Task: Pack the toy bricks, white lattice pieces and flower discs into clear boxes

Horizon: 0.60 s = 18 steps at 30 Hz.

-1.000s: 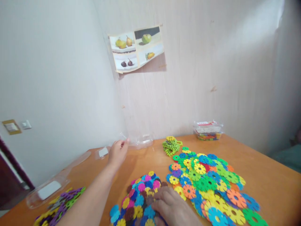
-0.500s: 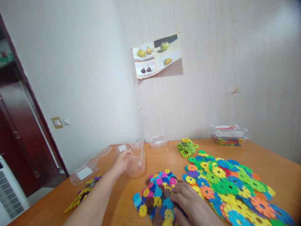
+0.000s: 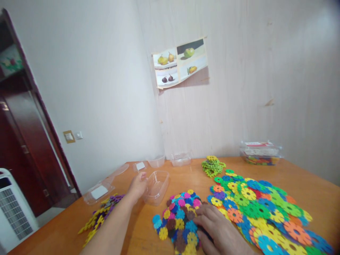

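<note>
My left hand is at the left side of a clear plastic container, its fingers closed at the rim. The container sits on the table with its open top up, and no pieces show in it. Resting on the right edge of a pile of small flower-shaped plastic discs is my right hand, fingers slightly bent and apart. Those discs are brown, blue, yellow and pink. Just right of that hand spreads a heap of larger flower discs in green, yellow, blue and orange.
Yellow and purple interlocking pieces lie beside my left forearm. Clear lids and other clear tubs line the back and left. A stack of green pieces and a filled clear box stand near the wall.
The clear container has gone from tilted up to lying level on the table, with my left hand still at its side. My right hand stays on the small discs. The view has shifted slightly.
</note>
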Each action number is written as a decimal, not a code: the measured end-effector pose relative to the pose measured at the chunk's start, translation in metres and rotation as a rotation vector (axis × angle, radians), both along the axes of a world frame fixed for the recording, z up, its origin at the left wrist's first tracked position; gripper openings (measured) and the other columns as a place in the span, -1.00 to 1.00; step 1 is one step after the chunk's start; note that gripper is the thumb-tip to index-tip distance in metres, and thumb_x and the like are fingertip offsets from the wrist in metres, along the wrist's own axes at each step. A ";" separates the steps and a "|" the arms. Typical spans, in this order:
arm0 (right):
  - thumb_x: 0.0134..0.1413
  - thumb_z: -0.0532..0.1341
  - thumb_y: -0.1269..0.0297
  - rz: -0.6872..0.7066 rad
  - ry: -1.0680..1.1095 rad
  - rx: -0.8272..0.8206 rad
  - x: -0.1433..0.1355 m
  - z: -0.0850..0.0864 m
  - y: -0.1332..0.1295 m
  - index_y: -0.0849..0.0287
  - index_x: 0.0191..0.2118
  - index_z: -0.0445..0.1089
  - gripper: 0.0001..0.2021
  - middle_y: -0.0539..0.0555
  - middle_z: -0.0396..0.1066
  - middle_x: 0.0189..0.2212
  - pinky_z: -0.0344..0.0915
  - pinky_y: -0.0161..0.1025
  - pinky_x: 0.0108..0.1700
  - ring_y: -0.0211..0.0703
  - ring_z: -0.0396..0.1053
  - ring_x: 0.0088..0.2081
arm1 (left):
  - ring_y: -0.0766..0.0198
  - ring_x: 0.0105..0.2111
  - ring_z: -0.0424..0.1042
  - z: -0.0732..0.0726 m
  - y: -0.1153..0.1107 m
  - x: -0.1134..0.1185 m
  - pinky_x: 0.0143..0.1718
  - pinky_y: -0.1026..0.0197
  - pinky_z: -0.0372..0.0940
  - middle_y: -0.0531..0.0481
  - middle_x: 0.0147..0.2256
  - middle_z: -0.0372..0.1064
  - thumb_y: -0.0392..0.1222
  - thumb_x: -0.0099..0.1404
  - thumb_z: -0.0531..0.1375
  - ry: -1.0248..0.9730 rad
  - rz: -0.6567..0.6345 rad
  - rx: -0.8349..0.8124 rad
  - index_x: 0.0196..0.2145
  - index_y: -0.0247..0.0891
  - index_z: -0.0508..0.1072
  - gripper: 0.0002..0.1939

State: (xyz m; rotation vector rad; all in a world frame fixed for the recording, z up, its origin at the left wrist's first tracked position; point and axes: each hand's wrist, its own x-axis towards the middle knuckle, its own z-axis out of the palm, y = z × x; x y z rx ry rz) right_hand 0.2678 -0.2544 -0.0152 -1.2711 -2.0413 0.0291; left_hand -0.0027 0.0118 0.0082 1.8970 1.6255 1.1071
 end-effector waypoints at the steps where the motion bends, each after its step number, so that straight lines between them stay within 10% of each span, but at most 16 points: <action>1: 0.20 0.13 0.41 0.003 0.001 0.002 0.000 0.001 -0.001 0.06 -0.08 0.45 -0.76 0.12 0.44 -0.14 0.33 -0.08 0.10 -0.05 0.34 -0.02 | 0.18 -0.06 0.50 -0.001 -0.003 -0.002 -0.15 0.25 0.35 -0.16 -0.04 0.51 -0.19 0.31 0.11 -0.026 0.022 0.004 -0.06 -0.26 0.44 -0.73; 7: 0.20 0.12 0.44 0.000 0.008 -0.016 -0.002 0.004 -0.005 0.08 -0.13 0.45 -0.78 0.11 0.42 -0.11 0.33 -0.08 0.10 -0.06 0.33 0.00 | 0.11 -0.22 0.53 -0.014 -0.033 -0.001 -0.29 0.18 0.36 -0.14 -0.26 0.55 0.13 0.30 0.04 -0.196 0.154 -0.032 -0.21 -0.29 0.47 -0.57; 18: 0.29 0.07 0.37 0.008 0.018 -0.025 0.000 -0.004 -0.005 0.03 -0.01 0.39 -0.76 0.12 0.38 -0.05 0.31 -0.05 0.08 -0.03 0.30 0.03 | 0.19 -0.31 0.49 -0.031 -0.064 0.008 -0.27 0.21 0.32 -0.07 -0.34 0.52 -0.13 0.03 0.25 -0.589 0.149 -0.035 -0.24 -0.31 0.50 -0.68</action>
